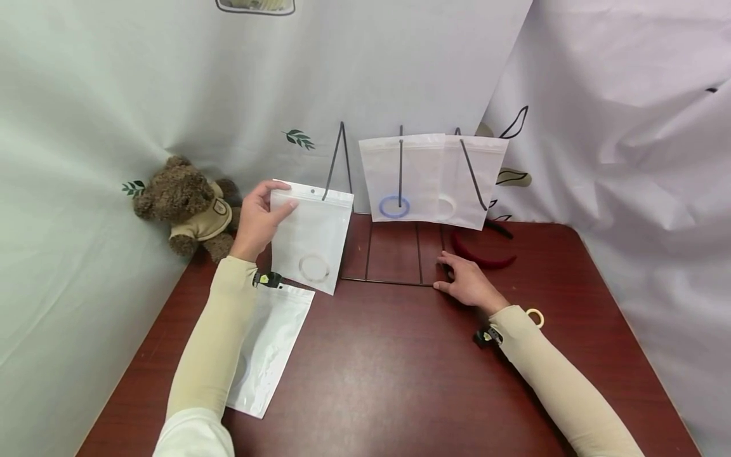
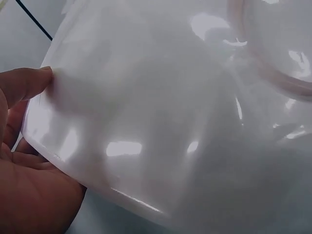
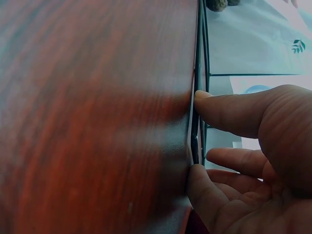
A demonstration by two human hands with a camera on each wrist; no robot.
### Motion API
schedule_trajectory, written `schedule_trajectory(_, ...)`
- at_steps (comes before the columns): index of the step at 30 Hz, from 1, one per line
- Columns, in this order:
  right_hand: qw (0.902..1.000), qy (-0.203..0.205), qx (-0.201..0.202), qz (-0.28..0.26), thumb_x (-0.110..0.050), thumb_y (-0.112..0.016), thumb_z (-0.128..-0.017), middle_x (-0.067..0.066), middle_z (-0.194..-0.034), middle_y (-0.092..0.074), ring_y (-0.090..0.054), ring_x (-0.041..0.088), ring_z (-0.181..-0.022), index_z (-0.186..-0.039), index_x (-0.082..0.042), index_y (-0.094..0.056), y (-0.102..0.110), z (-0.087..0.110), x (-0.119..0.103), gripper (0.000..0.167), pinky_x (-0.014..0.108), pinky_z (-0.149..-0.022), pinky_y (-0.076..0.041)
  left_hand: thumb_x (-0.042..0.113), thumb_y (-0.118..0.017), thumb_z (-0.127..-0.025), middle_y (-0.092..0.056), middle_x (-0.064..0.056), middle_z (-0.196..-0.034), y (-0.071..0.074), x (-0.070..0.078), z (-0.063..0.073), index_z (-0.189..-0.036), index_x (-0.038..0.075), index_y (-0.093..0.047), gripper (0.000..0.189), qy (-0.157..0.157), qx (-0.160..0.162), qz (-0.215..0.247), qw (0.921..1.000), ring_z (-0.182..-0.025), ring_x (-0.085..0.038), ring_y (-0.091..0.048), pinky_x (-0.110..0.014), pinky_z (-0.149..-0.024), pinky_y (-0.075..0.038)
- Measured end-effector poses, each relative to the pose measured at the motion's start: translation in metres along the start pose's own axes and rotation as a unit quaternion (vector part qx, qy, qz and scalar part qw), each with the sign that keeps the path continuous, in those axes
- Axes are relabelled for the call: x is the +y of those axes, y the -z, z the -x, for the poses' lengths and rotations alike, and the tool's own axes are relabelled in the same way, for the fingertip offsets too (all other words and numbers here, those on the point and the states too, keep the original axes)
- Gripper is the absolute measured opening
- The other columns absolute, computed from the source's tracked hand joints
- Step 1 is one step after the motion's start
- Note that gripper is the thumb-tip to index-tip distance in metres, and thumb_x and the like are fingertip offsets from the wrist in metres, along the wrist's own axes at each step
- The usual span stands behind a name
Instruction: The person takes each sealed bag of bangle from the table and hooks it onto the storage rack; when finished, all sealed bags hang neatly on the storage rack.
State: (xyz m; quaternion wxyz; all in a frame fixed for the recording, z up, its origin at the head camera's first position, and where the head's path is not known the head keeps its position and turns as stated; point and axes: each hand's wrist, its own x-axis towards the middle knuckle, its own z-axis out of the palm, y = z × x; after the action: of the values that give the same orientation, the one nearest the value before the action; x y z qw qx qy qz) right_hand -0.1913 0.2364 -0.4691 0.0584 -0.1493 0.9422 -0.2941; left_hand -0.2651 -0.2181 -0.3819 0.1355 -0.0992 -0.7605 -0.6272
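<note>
My left hand (image 1: 259,219) pinches the top left edge of a white zip pouch (image 1: 302,238), thumb on its front and fingers behind. A pale ring (image 1: 314,268) shows through the lower part of the pouch. Near the pouch's punched hole, the left prong (image 1: 334,158) of a black wire rack (image 1: 394,283) overlaps its top edge. On the rack's other two prongs hang a pouch with a blue ring (image 1: 395,206) and one with a white ring. My right hand (image 1: 469,282) holds the front right corner of the rack's base, low on the table, thumb and fingers around the wire.
Another white pouch (image 1: 274,355) lies flat on the table (image 1: 377,381), partly under my left forearm. A teddy bear (image 1: 191,203) sits at the back left. A dark red headband (image 1: 485,261) lies behind my right hand, and a cream ring (image 1: 535,317) beside the right wrist.
</note>
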Motion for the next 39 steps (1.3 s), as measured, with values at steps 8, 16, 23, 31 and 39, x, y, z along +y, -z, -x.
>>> schedule_trajectory(8, 1.0, -0.003, -0.002, -0.002, -0.017, -0.08, -0.094, 0.03, -0.163, -0.041, -0.071, 0.04, -0.119, -0.148, 0.007, -0.055, 0.0, 0.0, 0.0, 0.064, 0.049, -0.099, -0.058, 0.005, -0.08, -0.092, -0.074, 0.003, -0.108, 0.003, 0.016, 0.016, -0.12, 0.01, -0.072, 0.029, -0.068, -0.02, 0.052, 0.9961, -0.089, -0.009, -0.071, -0.023, -0.074, -0.058)
schedule_trajectory(16, 1.0, -0.002, 0.001, -0.001, -0.018, -0.082, -0.093, 0.029, -0.162, -0.043, -0.072, 0.039, -0.118, -0.148, 0.005, -0.056, 0.0, -0.001, 0.001, 0.065, 0.049, -0.098, -0.059, -0.008, -0.078, -0.088, -0.072, 0.003, -0.114, 0.002, 0.03, 0.029, -0.116, 0.006, -0.075, 0.031, -0.141, -0.035, 0.073, 0.9867, -0.075, -0.004, -0.06, -0.019, -0.065, -0.05)
schedule_trajectory(23, 1.0, -0.001, -0.002, -0.001, -0.018, -0.081, -0.093, 0.029, -0.163, -0.043, -0.073, 0.039, -0.116, -0.149, 0.005, -0.055, 0.001, 0.0, 0.002, 0.065, 0.051, -0.098, -0.058, -0.015, -0.077, -0.085, -0.074, 0.001, -0.112, 0.0, 0.041, 0.041, -0.114, -0.002, -0.074, 0.032, -0.179, -0.04, 0.079, 0.9798, -0.054, -0.005, -0.045, -0.02, -0.054, -0.042)
schedule_trajectory(31, 1.0, -0.007, -0.005, -0.002, -0.019, -0.081, -0.094, 0.028, -0.163, -0.041, -0.073, 0.038, -0.117, -0.15, 0.004, -0.054, 0.001, 0.0, 0.004, 0.066, 0.051, -0.098, -0.058, -0.017, -0.076, -0.084, -0.075, -0.004, -0.113, -0.011, 0.054, 0.047, -0.115, -0.012, -0.069, 0.032, -0.218, -0.027, 0.122, 0.9679, -0.075, -0.008, -0.068, -0.022, -0.066, -0.057)
schedule_trajectory(39, 1.0, -0.003, -0.005, -0.001, -0.019, -0.08, -0.094, 0.029, -0.163, -0.042, -0.073, 0.039, -0.116, -0.15, 0.005, -0.054, 0.0, -0.001, 0.004, 0.066, 0.051, -0.098, -0.058, -0.016, -0.075, -0.085, -0.076, -0.005, -0.111, -0.018, 0.059, 0.047, -0.116, -0.013, -0.068, 0.032, -0.23, -0.012, 0.141, 0.9629, -0.081, -0.012, -0.072, -0.025, -0.068, -0.059)
